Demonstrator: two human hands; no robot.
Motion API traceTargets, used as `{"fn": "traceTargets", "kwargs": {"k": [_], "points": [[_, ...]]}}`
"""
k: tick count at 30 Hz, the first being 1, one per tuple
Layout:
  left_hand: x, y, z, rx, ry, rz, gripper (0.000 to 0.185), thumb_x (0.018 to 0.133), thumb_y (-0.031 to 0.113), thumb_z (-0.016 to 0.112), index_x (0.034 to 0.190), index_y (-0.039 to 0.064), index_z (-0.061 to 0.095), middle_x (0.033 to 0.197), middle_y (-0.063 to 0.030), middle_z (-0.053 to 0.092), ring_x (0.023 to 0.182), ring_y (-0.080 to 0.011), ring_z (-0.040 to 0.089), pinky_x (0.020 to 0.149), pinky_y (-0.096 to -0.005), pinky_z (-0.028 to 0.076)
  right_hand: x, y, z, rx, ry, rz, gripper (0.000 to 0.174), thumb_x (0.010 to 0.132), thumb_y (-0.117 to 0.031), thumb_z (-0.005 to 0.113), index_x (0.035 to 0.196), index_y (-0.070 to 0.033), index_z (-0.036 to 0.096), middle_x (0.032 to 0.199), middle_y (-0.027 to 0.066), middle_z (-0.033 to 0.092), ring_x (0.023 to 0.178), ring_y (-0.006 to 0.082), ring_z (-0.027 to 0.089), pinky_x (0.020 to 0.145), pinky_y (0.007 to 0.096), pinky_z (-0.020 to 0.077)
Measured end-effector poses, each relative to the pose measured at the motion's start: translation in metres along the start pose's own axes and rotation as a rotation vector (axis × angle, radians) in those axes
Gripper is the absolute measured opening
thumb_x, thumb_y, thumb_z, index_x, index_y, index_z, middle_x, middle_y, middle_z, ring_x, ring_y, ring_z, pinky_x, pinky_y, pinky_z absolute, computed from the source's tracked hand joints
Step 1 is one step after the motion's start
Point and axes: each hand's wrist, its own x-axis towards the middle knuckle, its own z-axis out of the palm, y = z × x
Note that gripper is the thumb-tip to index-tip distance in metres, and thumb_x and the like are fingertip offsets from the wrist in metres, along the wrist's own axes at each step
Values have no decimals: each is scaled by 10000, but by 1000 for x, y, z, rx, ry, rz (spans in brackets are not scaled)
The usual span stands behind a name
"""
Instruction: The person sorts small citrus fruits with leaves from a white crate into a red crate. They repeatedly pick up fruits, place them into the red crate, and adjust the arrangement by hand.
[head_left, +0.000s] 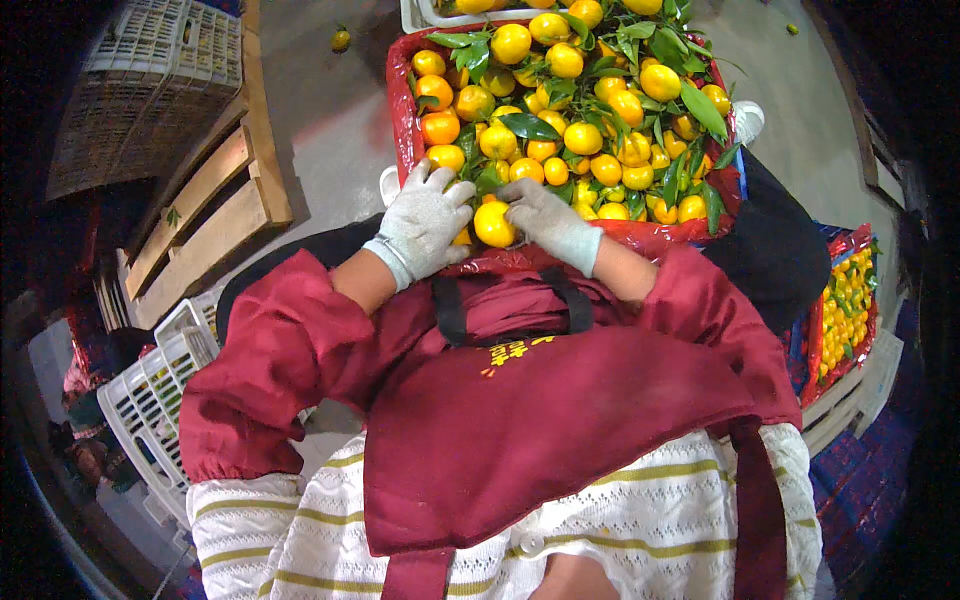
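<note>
A crate lined with red plastic film (406, 112) lies before me, heaped with mandarins (583, 139) and green leaves (529, 126). My left hand (429, 214), in a pale knit glove, is palm down over its near left corner. The fingers are spread, and an orange sliver of fruit shows beside the thumb; the palm is hidden. My right hand (553, 223), gloved too, has bent fingers against the top and right side of a yellow-orange mandarin (494, 223) at the near rim. That fruit sits between both hands.
White plastic crates (169, 41) stand on a wooden pallet (199, 217) at left. Another white crate (154, 394) is lower left. At right, a red-lined crate (846, 311) holds rows of mandarins. Beyond my crate is a white container (417, 16). A loose fruit (340, 40) lies on the floor.
</note>
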Motion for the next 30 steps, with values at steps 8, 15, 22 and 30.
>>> {"fn": "traceTargets", "kwargs": {"k": [8, 15, 22, 30], "points": [[-2, 5, 0, -10, -20, -48, 407, 735, 417, 795, 1019, 127, 765, 1322, -57, 598, 1293, -309, 504, 1182, -580, 327, -18, -18, -3, -548, -36, -155, 457, 951, -327, 696, 1321, -61, 656, 1147, 233, 691, 1084, 407, 675, 951, 503, 527], [1, 13, 5, 117, 14, -30, 491, 739, 432, 806, 1104, 115, 722, 1349, -72, 587, 1361, -312, 473, 1201, -594, 307, -3, -39, 5, -601, -96, 67, 516, 877, -346, 784, 1255, -27, 635, 1137, 240, 726, 1086, 407, 702, 935, 498, 548], [14, 11, 10, -64, -149, 161, 436, 896, 145, 622, 1310, 17, 576, 1360, -141, 599, 1271, -305, 600, 1162, -439, 413, -35, -29, -8, -584, 9, -135, 424, 866, -295, 768, 1219, -82, 664, 1169, 175, 698, 1157, 400, 647, 969, 482, 532], [41, 27, 2, -241, -6, -71, 323, 882, 413, 698, 934, 94, 685, 872, -140, 685, 916, -347, 680, 796, -506, 518, -141, 8, -44, -825, -151, -146, 272, 921, -128, 575, 1146, -166, 723, 1133, 105, 703, 1104, 355, 674, 920, 472, 560]]}}
